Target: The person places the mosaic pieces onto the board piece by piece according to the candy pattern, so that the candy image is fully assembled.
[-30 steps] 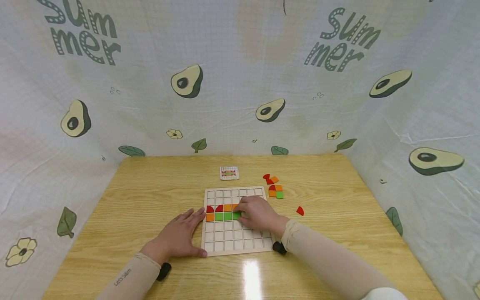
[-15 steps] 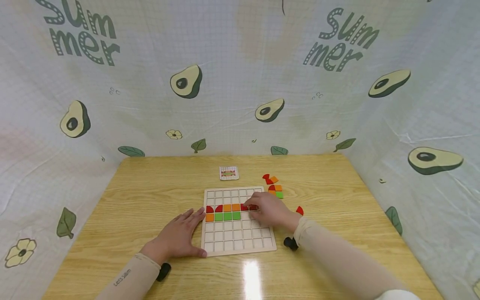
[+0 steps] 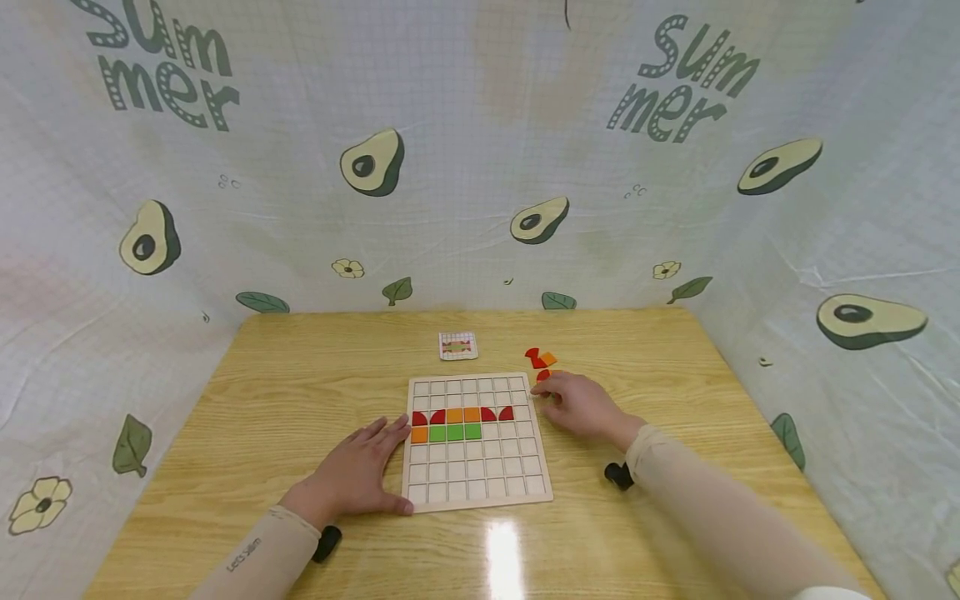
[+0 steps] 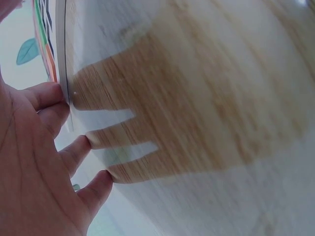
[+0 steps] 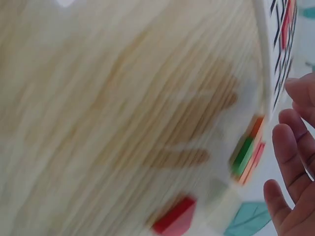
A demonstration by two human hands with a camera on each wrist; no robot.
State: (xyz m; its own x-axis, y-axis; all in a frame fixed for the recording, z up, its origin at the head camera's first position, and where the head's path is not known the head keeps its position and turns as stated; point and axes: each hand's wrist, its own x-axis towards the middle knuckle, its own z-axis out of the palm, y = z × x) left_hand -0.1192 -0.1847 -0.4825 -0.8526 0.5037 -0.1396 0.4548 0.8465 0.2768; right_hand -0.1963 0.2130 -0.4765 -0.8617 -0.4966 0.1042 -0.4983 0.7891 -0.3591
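Note:
A wooden grid board (image 3: 480, 483) lies on the table, with red quarter-circle tiles (image 3: 506, 413), two orange square tiles (image 3: 472, 414) and, in the row below, another orange tile and three green square tiles (image 3: 455, 432). My left hand (image 3: 356, 471) rests along the board's left edge, fingers spread and thumb at its lower corner. Just past the board's right edge, my right hand (image 3: 581, 407) hovers over a small cluster of tiles, covering most of it. In the right wrist view its fingers are loosely bent, and the clustered green tile (image 5: 242, 156) lies on the table beyond them.
Behind the board lies a small pattern card (image 3: 457, 346). More red and orange tiles (image 3: 538, 360) sit beyond the right hand. A lone red tile (image 5: 176, 216) lies on the table, hidden by the right arm in the head view. A printed cloth (image 3: 465, 250) surrounds the table.
My right hand has left the board's upper coloured row and moved right to the tile cluster. Two red tiles now show at that row's right end. The left hand has stayed put.

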